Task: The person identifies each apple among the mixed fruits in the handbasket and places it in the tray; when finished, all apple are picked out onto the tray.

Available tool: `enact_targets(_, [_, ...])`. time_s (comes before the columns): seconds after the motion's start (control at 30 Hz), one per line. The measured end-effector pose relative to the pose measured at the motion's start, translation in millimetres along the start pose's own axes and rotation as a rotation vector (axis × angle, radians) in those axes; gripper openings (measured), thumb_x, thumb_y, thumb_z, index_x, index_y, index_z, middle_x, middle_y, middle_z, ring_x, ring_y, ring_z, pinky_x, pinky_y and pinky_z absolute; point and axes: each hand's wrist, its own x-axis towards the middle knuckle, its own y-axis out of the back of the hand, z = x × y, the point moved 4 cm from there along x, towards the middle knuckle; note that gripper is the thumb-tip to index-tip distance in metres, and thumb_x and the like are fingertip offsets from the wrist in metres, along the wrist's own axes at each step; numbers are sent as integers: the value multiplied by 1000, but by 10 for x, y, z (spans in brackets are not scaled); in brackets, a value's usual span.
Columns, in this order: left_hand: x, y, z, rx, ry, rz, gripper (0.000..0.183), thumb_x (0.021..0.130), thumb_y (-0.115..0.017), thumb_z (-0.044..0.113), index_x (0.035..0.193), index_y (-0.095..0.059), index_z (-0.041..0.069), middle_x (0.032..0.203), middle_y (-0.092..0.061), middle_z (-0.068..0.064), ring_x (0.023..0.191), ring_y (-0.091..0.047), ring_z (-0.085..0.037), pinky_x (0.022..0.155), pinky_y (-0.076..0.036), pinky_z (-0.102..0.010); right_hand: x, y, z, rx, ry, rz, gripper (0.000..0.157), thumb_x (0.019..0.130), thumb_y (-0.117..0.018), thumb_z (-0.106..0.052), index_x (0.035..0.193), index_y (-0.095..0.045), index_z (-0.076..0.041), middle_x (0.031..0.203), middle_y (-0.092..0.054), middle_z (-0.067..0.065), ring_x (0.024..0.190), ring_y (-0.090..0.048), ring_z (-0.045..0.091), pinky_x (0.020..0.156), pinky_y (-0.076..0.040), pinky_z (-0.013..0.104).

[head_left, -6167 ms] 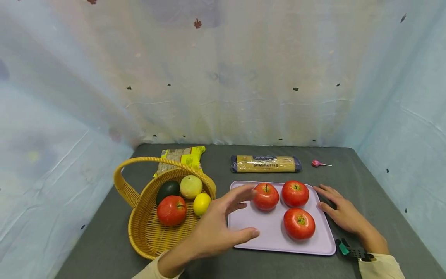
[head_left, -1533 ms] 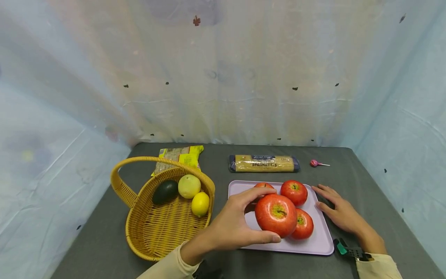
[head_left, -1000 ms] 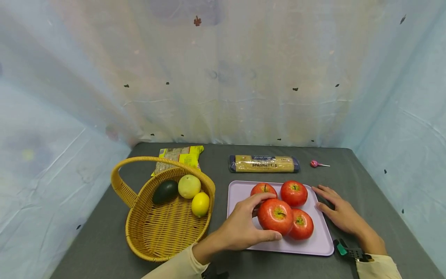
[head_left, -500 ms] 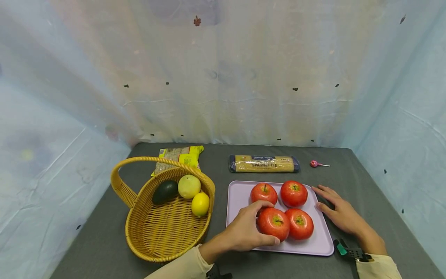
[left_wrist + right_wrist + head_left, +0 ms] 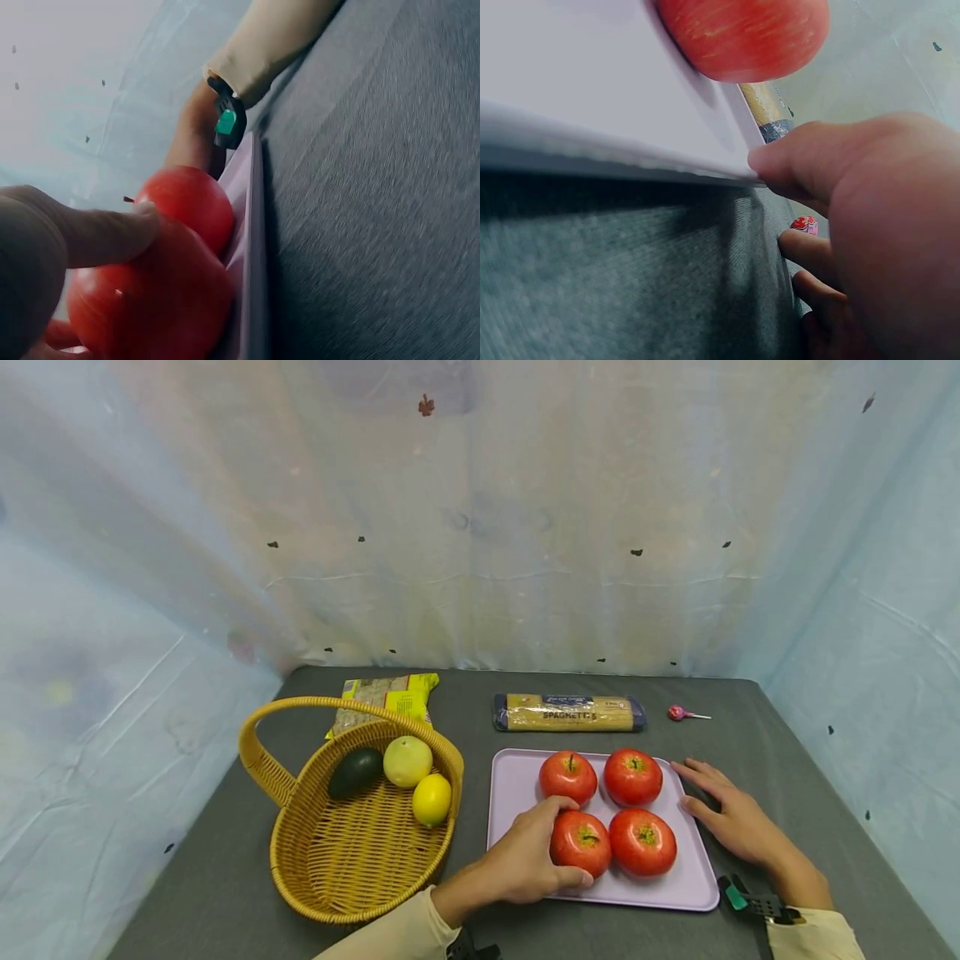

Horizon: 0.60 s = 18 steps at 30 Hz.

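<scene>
My left hand holds a red apple at the front left of a lilac tray, thumb on the near side and fingers on the far side. The left wrist view shows the thumb lying on this apple, close against a second one. Three other red apples sit on the tray: one behind, one at the back right and one at the front right. My right hand rests at the tray's right edge, fingers relaxed, thumb touching the rim in the right wrist view.
Left of the tray stands a yellow wicker basket with a dark green avocado, a pale green round fruit and a lemon. Behind lie a yellow bag, a spaghetti pack and a lollipop.
The left hand has taken the red apple from the basket, carried it right and lowered it onto the tray beside the front right apple. The right hand has stayed at the tray edge.
</scene>
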Motion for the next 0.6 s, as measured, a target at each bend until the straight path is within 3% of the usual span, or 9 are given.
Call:
enact_targets(0.27, [-61, 40, 61, 299, -31, 36, 87, 84, -98, 35, 153, -54, 5, 132, -71, -9, 116, -71, -22, 101, -61, -40, 15, -27, -6, 0, 3, -4, 62, 109, -67, -31, 164, -49, -11, 168, -38, 33, 150, -35, 65, 109, -33, 89])
enact_targets(0.4, [-102, 76, 126, 400, -7, 36, 94, 84, -98, 37, 157, -51, 2, 133, -72, -13, 113, -74, -25, 99, -63, -40, 32, -31, 2, 0, 2, -6, 61, 109, -67, -31, 164, -49, -11, 169, -38, 32, 150, -36, 65, 109, -34, 89])
enact_targets(0.5, [-181, 205, 233, 496, -6, 23, 93, 85, -96, 41, 157, -51, 3, 134, -72, -13, 111, -75, -24, 98, -64, -40, 38, -15, 3, 1, 15, 2, 60, 109, -66, -31, 163, -50, -10, 167, -40, 32, 149, -37, 65, 108, -34, 89])
enact_targets(0.6, [-340, 456, 397, 513, -54, 15, 81, 90, -91, 43, 154, -58, 8, 136, -74, -9, 115, -75, -21, 100, -63, -40, 9, 40, -15, -12, 36, 39, 57, 109, -67, -29, 160, -54, -9, 164, -46, 33, 146, -43, 64, 108, -37, 87])
